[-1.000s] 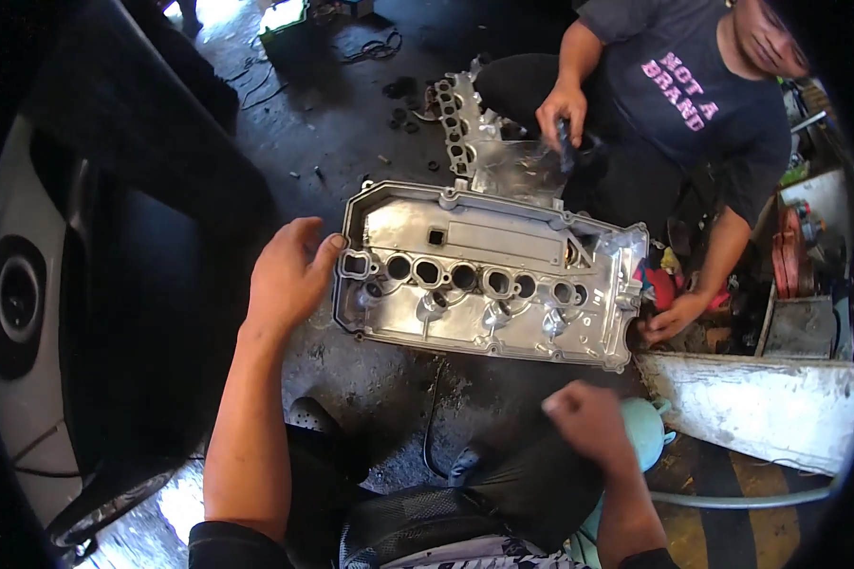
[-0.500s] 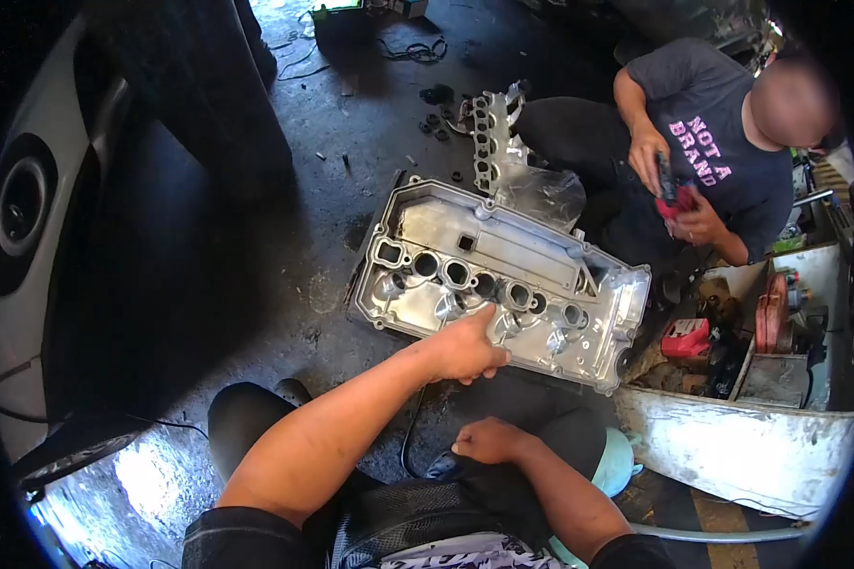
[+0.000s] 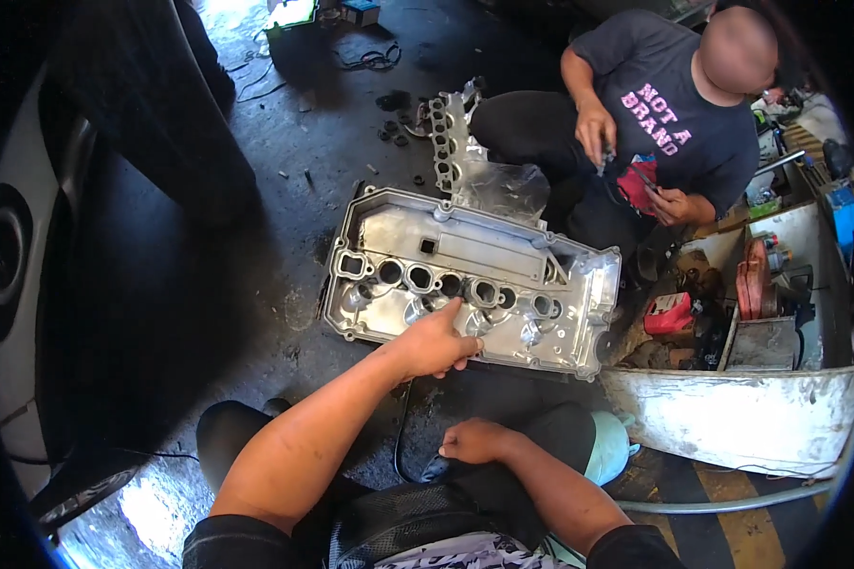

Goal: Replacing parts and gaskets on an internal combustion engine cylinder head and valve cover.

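Note:
A silver metal engine valve cover (image 3: 380, 318) lies on the floor in front of me, its row of round holes facing up. My left hand (image 3: 435, 343) reaches over its near edge with nothing held. The index finger is stretched toward a hole near the middle of the row and the thumb sticks out; the other fingers curl under. Whether the fingertip touches the metal I cannot tell. My right hand (image 3: 479, 443) rests by my right knee, its fingers curled into a loose fist with nothing showing in it.
Across from me a co-worker (image 3: 626, 142) sits holding a red item (image 3: 638, 183) and a small dark piece. A metal manifold (image 3: 443, 142) with a row of ports lies beyond the cover. At right stands a worn white bin (image 3: 731, 408) of parts; a car door (image 3: 14, 313) is at left.
The whole view has shifted, so most things sit further left. My left finger stays near the same hole. The co-worker's hands have moved apart around the red item.

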Tool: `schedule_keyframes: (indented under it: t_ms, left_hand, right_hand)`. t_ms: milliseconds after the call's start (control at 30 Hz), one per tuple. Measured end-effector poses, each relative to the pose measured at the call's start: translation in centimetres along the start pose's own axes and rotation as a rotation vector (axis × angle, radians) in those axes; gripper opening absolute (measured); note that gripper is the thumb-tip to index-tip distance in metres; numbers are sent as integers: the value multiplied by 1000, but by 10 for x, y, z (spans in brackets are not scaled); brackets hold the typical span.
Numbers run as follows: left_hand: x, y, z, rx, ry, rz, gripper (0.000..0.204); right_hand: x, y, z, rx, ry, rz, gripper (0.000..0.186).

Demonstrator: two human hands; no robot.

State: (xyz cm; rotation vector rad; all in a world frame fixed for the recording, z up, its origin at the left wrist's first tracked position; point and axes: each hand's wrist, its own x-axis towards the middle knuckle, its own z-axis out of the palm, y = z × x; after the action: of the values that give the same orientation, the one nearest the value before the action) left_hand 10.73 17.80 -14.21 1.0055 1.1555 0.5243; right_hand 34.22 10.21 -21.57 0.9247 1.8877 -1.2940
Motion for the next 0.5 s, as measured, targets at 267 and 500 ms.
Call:
schedule_keyframes:
  t_ms: [267, 500]
  left_hand:
    - [-43, -6, 21, 264, -23, 143, 82]
    - [-90, -1, 45, 958, -153, 189, 71]
  right_hand:
    - [6, -22, -10, -65, -9, -45, 40]
    - [37, 12, 9, 67, 100, -437, 39]
